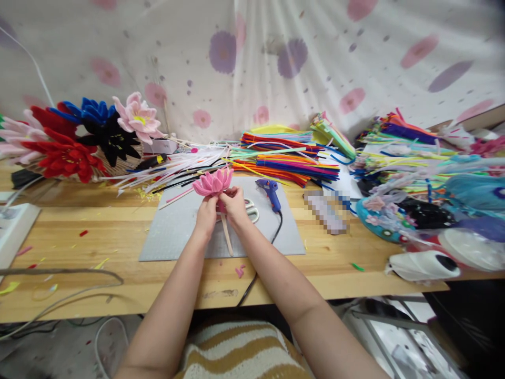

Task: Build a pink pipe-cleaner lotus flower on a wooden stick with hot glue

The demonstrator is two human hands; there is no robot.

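A pink pipe-cleaner flower (213, 181) with layered petals is held up over the grey mat (165, 242). My left hand (208, 208) closes round its underside from the left. From the right, my right hand (233, 202) has its fingers pressed together at the flower's base, so both hands grip it. A pale stick-like stem (226, 237) slants down below the hands; its upper end is hidden by them. Just behind my right hand lie white-handled scissors (252, 211), partly covered. Farther right on the mat rests a purple glue gun (270, 193) with a black cable.
Finished pipe-cleaner flowers (74, 152) stand in a basket at the back left. Bundles of coloured pipe cleaners (288, 158) line the back. A white thread spool (424, 265) lies near the right front edge. A power strip (16, 231) and cables occupy the left.
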